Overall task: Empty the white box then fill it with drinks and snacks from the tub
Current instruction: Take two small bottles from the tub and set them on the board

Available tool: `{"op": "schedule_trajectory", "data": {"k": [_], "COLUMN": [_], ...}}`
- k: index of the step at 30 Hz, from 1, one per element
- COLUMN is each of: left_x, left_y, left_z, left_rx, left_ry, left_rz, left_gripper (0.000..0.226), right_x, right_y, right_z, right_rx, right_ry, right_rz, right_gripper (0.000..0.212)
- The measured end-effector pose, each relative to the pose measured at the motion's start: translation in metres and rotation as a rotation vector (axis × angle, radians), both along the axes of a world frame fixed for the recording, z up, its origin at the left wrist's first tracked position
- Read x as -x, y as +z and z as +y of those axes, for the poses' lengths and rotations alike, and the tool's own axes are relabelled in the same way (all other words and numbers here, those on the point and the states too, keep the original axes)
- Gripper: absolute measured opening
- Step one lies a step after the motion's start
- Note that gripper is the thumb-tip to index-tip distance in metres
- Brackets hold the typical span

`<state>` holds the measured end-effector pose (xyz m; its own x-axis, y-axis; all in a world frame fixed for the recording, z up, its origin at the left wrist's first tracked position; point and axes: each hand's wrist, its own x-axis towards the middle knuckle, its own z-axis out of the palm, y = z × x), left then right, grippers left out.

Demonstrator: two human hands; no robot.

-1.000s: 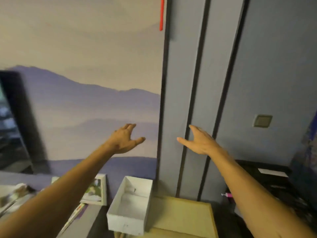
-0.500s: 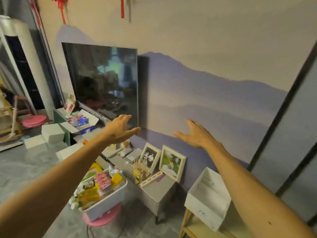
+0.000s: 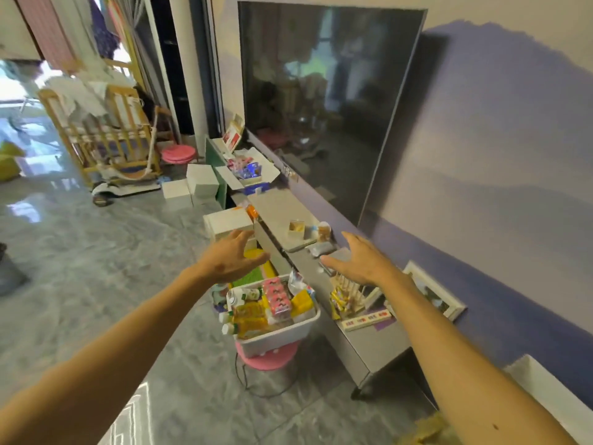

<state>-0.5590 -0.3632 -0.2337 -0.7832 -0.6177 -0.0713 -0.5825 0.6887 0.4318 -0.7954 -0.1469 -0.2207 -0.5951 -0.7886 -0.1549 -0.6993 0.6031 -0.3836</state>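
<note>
We hold both arms stretched out in front of us, and neither grip has anything in it. Our left hand (image 3: 231, 256) hangs with the fingers spread and loose, above the floor (image 3: 96, 284) and just left of the low grey table (image 3: 372, 342). Our right hand (image 3: 361, 260) is likewise spread wide and empty, over the table's top.

The tub (image 3: 282, 332), a white plastic bin, sits below and between our hands on a pink stool (image 3: 266, 359) on the floor, right against the table's front. It is packed with drinks and snacks: yellow bottles (image 3: 248, 317) with white caps lying on their sides, a pink pack (image 3: 276, 298), a yellow carton (image 3: 301, 303).

The white box (image 3: 555, 399) shows only as a corner at the lower right edge of the view, well apart from the tub and beyond the table's near end; we cannot see inside it.

A large dark television (image 3: 327, 101) stands on the table against the wall, and a white picture frame (image 3: 433, 290) leans just beside our right forearm.
</note>
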Motion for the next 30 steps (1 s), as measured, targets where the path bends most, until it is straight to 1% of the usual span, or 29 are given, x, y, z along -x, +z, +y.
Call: {"op": "schedule_trajectory", "data": {"k": [3, 6, 8, 10, 12, 16, 19, 21, 25, 27, 30], "left_x": [0.006, 0.018, 0.027, 0.036, 0.044, 0.059, 0.066, 0.069, 0.076, 0.08, 0.08], "left_y": [-0.047, -0.099, -0.138, -0.179, -0.22, -0.309, -0.386, -0.437, -0.518, -0.541, -0.554], "left_z": [-0.028, -0.055, -0.074, -0.091, -0.107, -0.137, -0.167, -0.187, -0.214, -0.217, -0.22], "left_rx": [-0.059, -0.137, -0.193, -0.246, -0.289, -0.373, -0.399, -0.404, -0.419, -0.418, -0.411], "left_ry": [0.057, 0.127, 0.187, 0.267, 0.353, 0.468, 0.532, 0.559, 0.59, 0.598, 0.643], "left_rz": [-0.046, -0.095, -0.122, -0.145, -0.179, -0.224, -0.252, -0.255, -0.223, -0.203, -0.168], "left_gripper": [0.097, 0.105, 0.104, 0.097, 0.095, 0.103, 0.108, 0.104, 0.084, 0.078, 0.074], "right_x": [0.016, 0.036, 0.052, 0.065, 0.074, 0.077, 0.074, 0.075, 0.073, 0.068, 0.058], "right_y": [-0.039, -0.081, -0.112, -0.146, -0.185, -0.275, -0.352, -0.405, -0.492, -0.523, -0.551], "right_z": [-0.054, -0.109, -0.152, -0.197, -0.241, -0.313, -0.359, -0.385, -0.419, -0.425, -0.428], "right_rx": [-0.065, -0.108, -0.147, -0.193, -0.25, -0.363, -0.406, -0.426, -0.438, -0.437, -0.411], "right_ry": [0.083, 0.171, 0.248, 0.329, 0.415, 0.568, 0.663, 0.723, 0.827, 0.886, 0.914], "right_rz": [-0.039, -0.047, -0.05, -0.079, -0.102, -0.104, -0.1, -0.094, -0.015, 0.021, 0.026], "right_gripper": [0.116, 0.122, 0.123, 0.118, 0.114, 0.111, 0.101, 0.094, 0.079, 0.076, 0.073]}}
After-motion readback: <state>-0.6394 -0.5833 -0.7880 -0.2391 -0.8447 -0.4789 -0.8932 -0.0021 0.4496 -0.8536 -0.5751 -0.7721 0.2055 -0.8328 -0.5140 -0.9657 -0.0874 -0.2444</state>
